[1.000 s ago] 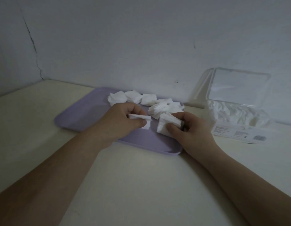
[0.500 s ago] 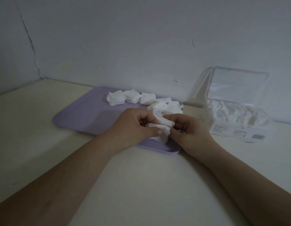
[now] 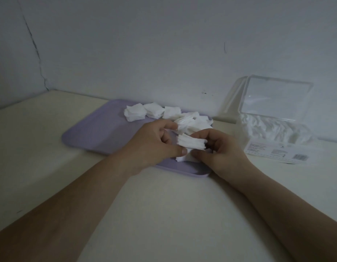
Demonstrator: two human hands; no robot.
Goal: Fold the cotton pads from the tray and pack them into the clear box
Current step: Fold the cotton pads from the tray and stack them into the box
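Observation:
A lilac tray [image 3: 92, 133] lies on the cream table and carries several loose white cotton pads [image 3: 143, 112] along its far edge. Over the tray's near right corner, my left hand [image 3: 154, 144] and my right hand [image 3: 220, 150] meet around a small stack of folded pads [image 3: 191, 144]. Both hands pinch this stack, the left from its left side, the right from above and below. Another white pad [image 3: 181, 158] lies flat on the tray under them. To the right stands the clear box [image 3: 273, 133], lid up, with white pads inside.
The box's open lid [image 3: 275, 99] leans back toward the grey wall. A printed label [image 3: 277, 151] faces me on the box front. The tray's near rim [image 3: 190, 173] lies close under my wrists. Bare table spreads to the left and toward me.
My hands came together from apart. The pad in my left hand and the pad in my right hand now form one stack held between both hands, slightly lifted.

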